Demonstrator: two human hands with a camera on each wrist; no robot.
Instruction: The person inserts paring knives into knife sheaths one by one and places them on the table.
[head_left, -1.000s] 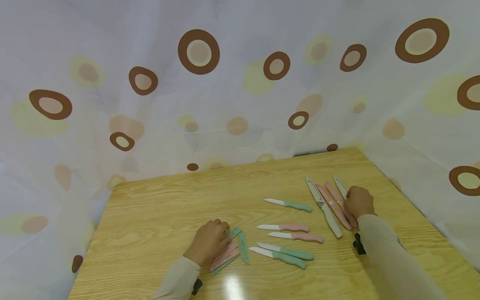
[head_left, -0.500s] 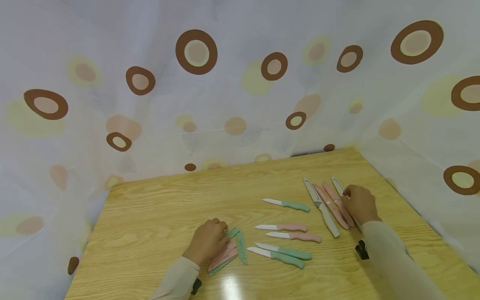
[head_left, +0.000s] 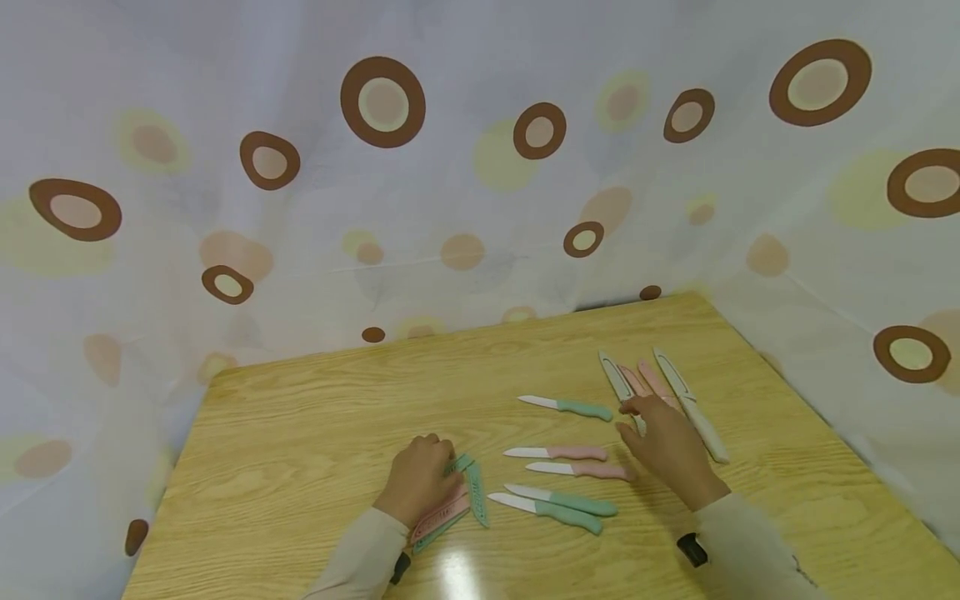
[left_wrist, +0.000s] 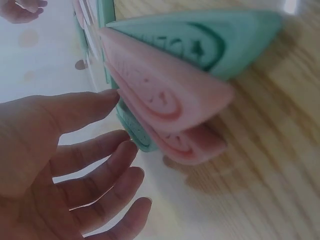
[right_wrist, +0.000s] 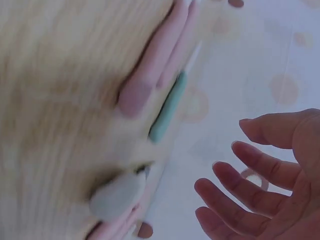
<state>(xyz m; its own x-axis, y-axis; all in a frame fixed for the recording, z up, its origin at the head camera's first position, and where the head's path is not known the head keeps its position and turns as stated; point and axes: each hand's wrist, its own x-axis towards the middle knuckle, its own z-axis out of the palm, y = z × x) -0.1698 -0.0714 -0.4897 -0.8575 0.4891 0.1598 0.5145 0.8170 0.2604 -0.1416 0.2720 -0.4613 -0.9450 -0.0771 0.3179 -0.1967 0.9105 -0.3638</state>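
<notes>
My left hand (head_left: 422, 477) is over a small fan of pink and green blade sheaths. In the left wrist view its fingers are relaxed, and the thumb and index fingertips are right at the edges of a pink sheath (left_wrist: 150, 80) and a green sheath (left_wrist: 137, 132). My right hand (head_left: 671, 450), fingers spread and loosely bent, hovers over the group of sheathed knives and holds nothing. It hides the lower parts of a pale grey knife (head_left: 613, 375) and two pink knives (head_left: 656, 381). To its right lies another pale grey sheathed knife (head_left: 707, 429).
Between the hands lie bare white-bladed paring knives: a green-handled knife (head_left: 585, 409) farthest back, two with pink handles (head_left: 576, 452) in the middle, and two with green handles (head_left: 570, 515) nearest. A patterned cloth (head_left: 450, 183) borders the wooden table (head_left: 315, 408) behind and at both sides.
My right hand has left the rightmost pale grey knife and moved left over the other sheathed knives, uncovering that knife's handle. The left hand stays at the sheaths.
</notes>
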